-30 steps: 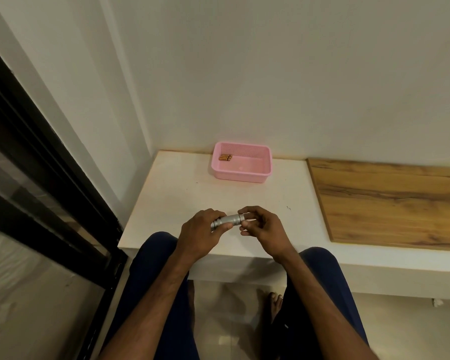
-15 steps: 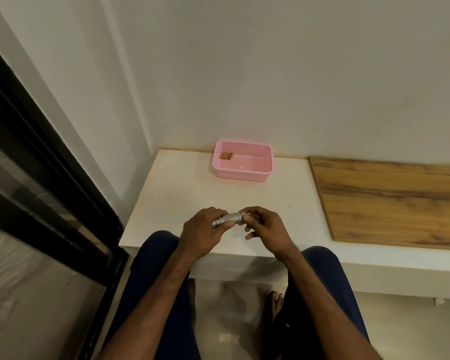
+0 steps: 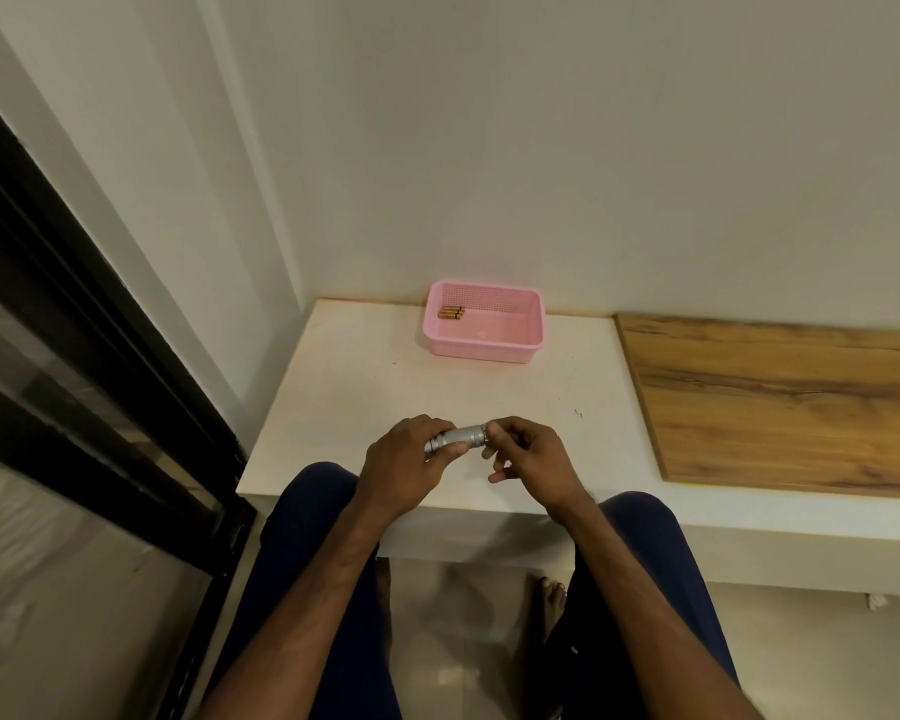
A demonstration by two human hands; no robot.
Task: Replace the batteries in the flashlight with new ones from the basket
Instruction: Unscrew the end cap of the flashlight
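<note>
Silver metal flashlight [image 3: 461, 439] is held level above the near edge of the white table [image 3: 365, 387]. The left hand [image 3: 404, 462] grips its left part, and the right hand [image 3: 528, 454] pinches its right end with curled fingertips. I judge this to be the opening step, unscrewing the end cap. Next, the old cells must slide out. The new batteries [image 3: 451, 313] lie in the far left corner of the pink basket [image 3: 484, 350], at the far side of the table.

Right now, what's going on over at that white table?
A seated person holds a small silver flashlight just above the near edge of the white table. The left hand grips its body while the right hand pinches its right end, apparently working at that end. The batteries lie in the back left corner of the pink basket, untouched.
</note>
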